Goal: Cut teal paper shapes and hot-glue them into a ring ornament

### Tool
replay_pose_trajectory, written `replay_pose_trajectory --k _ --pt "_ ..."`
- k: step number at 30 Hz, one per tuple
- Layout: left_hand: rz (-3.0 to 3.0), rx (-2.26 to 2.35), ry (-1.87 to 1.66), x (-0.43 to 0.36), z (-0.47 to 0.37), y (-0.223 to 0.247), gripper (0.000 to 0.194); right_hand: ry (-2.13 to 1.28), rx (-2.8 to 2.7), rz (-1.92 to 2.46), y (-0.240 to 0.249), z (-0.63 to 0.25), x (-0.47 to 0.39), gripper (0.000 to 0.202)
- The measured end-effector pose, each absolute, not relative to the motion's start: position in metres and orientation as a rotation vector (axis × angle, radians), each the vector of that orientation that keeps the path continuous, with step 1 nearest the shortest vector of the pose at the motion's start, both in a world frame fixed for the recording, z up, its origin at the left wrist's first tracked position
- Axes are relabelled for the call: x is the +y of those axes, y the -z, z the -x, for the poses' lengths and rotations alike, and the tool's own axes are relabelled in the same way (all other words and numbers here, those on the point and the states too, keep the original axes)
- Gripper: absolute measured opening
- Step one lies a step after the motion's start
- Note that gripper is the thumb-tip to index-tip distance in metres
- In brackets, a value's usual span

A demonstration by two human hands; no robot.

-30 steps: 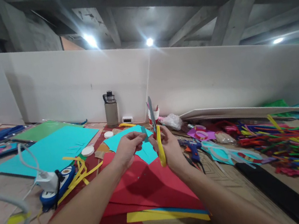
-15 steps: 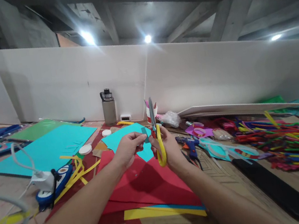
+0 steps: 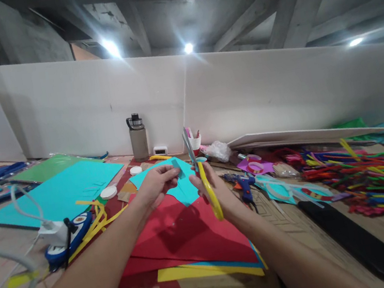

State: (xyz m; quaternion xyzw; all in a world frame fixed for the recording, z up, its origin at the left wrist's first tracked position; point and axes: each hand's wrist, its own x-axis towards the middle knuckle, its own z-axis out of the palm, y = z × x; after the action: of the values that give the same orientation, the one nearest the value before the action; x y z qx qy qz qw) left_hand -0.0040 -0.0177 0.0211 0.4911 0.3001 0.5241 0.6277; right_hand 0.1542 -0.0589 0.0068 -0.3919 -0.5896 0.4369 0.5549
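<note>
Between the thumb and fingers of my left hand (image 3: 159, 184) is a small teal piece of paper (image 3: 176, 166), held up above the sheets. My right hand (image 3: 216, 186) is closed round a pair of scissors (image 3: 205, 181) with yellow handles, whose metal blades point upward and away from me. The scissors and the paper piece are apart. Beneath my hands a cut turquoise sheet (image 3: 187, 191) overlaps a stack of red paper (image 3: 192, 232). Yellow paper (image 3: 184, 273) and some blue show under the red edge.
Left lie a large turquoise sheet (image 3: 56, 191) with thin cut strips, yellow strips (image 3: 97, 228) and a white plug (image 3: 54, 233) with cables. A grey bottle (image 3: 139, 140) stands behind. Right are a blue glue gun (image 3: 245, 186), a black case (image 3: 355, 239) and many coloured pipe cleaners (image 3: 377, 172).
My left hand has moved left with the paper piece, away from the scissors. The scissors' blades have tilted to the left and their handles have swung slightly right.
</note>
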Motion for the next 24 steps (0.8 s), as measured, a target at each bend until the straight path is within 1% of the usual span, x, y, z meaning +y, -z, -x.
replay_pose_trajectory --k 7,11,17,24 --pt "-0.838 0.578 -1.454 -0.008 0.016 -0.028 0.016 -0.836 -1.628 1.032 0.007 -0.156 -0.058 0.033" --pt "-0.598 0.596 -1.619 -0.011 0.006 -0.026 0.012 -0.829 -1.683 1.056 0.014 -0.146 -0.063 0.029" --pt "-0.491 0.514 -1.644 -0.019 -0.009 -0.019 0.014 -0.850 -1.669 1.006 0.022 -0.129 -0.064 0.024" --pt "-0.448 0.557 -1.644 -0.023 -0.016 -0.016 0.017 -0.835 -1.615 0.970 0.027 -0.121 -0.062 0.024"
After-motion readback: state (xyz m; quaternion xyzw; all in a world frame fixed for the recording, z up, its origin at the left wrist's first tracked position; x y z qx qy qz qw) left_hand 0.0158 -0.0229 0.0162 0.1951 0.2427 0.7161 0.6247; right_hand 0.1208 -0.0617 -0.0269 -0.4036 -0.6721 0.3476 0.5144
